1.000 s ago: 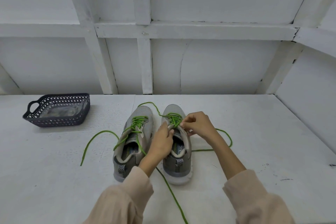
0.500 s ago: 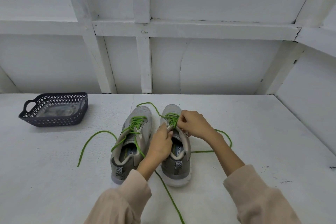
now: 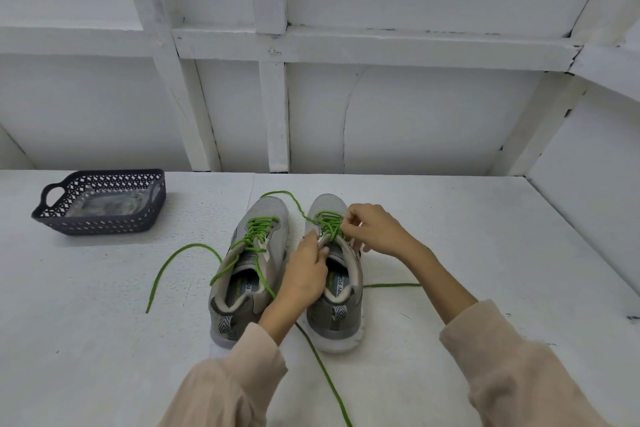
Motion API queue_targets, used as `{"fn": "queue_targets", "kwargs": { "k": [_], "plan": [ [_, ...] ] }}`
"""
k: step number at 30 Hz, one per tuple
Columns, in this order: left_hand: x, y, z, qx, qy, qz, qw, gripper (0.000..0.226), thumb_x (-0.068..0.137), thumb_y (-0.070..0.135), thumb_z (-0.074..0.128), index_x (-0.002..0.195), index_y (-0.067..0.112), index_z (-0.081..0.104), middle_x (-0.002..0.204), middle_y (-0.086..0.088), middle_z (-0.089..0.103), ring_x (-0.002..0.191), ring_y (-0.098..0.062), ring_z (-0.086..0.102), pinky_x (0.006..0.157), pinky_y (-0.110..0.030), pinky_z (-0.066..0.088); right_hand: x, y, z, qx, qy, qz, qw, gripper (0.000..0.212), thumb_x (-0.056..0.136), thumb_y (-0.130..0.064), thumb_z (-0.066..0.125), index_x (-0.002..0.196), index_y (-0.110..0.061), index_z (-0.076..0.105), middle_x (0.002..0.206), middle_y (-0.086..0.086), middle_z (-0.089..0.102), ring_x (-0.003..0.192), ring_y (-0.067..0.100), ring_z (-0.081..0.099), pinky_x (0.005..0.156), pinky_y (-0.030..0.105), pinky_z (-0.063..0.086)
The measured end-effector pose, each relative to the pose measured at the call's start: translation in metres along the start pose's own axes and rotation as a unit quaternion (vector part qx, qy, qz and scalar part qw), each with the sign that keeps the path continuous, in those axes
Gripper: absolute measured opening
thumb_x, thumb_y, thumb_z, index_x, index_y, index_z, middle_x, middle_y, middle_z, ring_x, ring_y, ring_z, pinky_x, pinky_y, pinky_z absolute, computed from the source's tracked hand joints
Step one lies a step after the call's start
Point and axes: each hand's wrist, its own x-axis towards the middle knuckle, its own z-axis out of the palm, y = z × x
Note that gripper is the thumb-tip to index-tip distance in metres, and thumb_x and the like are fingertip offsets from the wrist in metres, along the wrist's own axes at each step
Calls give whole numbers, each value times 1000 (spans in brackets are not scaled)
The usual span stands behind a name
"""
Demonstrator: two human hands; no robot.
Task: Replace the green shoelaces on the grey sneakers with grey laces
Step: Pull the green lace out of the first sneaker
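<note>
Two grey sneakers stand side by side on the white table, toes pointing away from me. The left sneaker keeps its green lace, untied, with a loose end curving out to the left. On the right sneaker, my left hand grips the tongue and the left edge of the opening. My right hand pinches that shoe's green lace at the upper eyelets. Its loose ends trail behind the toe, to the right, and toward me between my arms.
A dark perforated plastic basket sits at the back left of the table, holding something grey that I cannot make out. White panelled walls close off the back and the right side.
My right hand has shifted slightly toward the toe of the right sneaker, working along the green lace. My left hand stays on the same shoe.
</note>
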Motion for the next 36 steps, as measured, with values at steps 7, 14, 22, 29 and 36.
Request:
{"fn": "queue_targets", "kwargs": {
  "k": [7,14,22,29,36],
  "plan": [
    [0,-3,1,-9,3,-8,1000,34,101,12,41,132,-2,42,130,-17,52,122,-28,48,89,-27,36,-16,9,-6,183,-7,49,982,13,88,-24,70,81,-12,69,68,-1,69,56,15,65,50,25,50],
    [1,-4,2,-12,2,-1,1000,36,101,12,41,134,0,41,135,-16,50,126,-28,45,90,-26,35,-8,12,3,134,53,30,989,15,90,-22,65,76,-15,65,66,6,68,56,18,64,56,32,49],
    [0,-5,3,-18,6,-1,1000,39,101,15,41,138,3,38,140,-14,47,129,-26,43,95,-27,34,-21,18,6,240,-11,74,968,22,89,-28,69,87,-6,67,73,3,65,57,13,62,47,24,46],
    [3,-9,6,-20,2,-10,1000,46,101,18,41,146,9,32,150,-10,38,139,-25,33,108,-29,28,-17,24,-10,312,124,92,937,14,92,-19,65,88,-6,68,85,7,67,55,13,59,46,24,44],
    [3,-11,7,-24,8,-12,1000,47,101,18,41,146,9,31,148,-10,40,138,-25,35,106,-28,29,-20,17,11,306,74,101,944,22,86,-19,73,82,2,67,68,7,63,52,14,56,43,21,37]
  ]
}}
